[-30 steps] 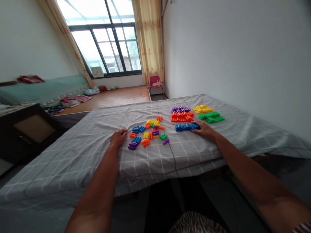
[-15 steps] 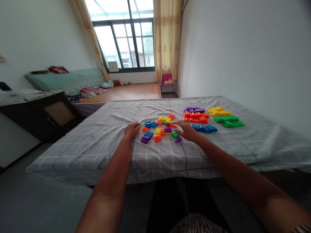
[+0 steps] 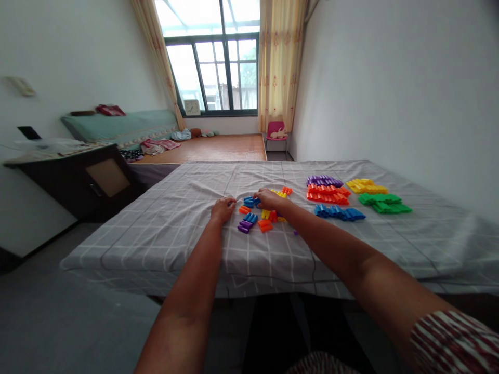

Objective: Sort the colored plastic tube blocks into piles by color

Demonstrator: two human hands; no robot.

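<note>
Small glossy plastic pieces, shaped like paired tubes, lie in a loose mixed group on the checked cloth. My right hand (image 3: pixel 270 199) reaches across this group, its fingertips closed at the blue pieces (image 3: pixel 249 201). Left of the group, my left hand (image 3: pixel 223 209) rests on the cloth with fingers loosely bent and apart, nothing visible in it. Between my arms lie an orange piece (image 3: pixel 245 209), purple pieces (image 3: pixel 245 226), more orange pieces (image 3: pixel 265 225) and yellow ones (image 3: pixel 265 213). My right hand and forearm hide part of the group.
To the right lie sorted rows: purple (image 3: pixel 324 181), orange (image 3: pixel 328 194), blue (image 3: pixel 339 212), yellow (image 3: pixel 367 186) and green (image 3: pixel 385 202). The grey checked cloth (image 3: pixel 163 228) covers the table. A dark cabinet (image 3: pixel 78 176) stands left; a wall runs along the right.
My right hand has moved left from the right side of the mixed group to the blue pieces. My left hand stays beside the group. The view has turned slightly left.
</note>
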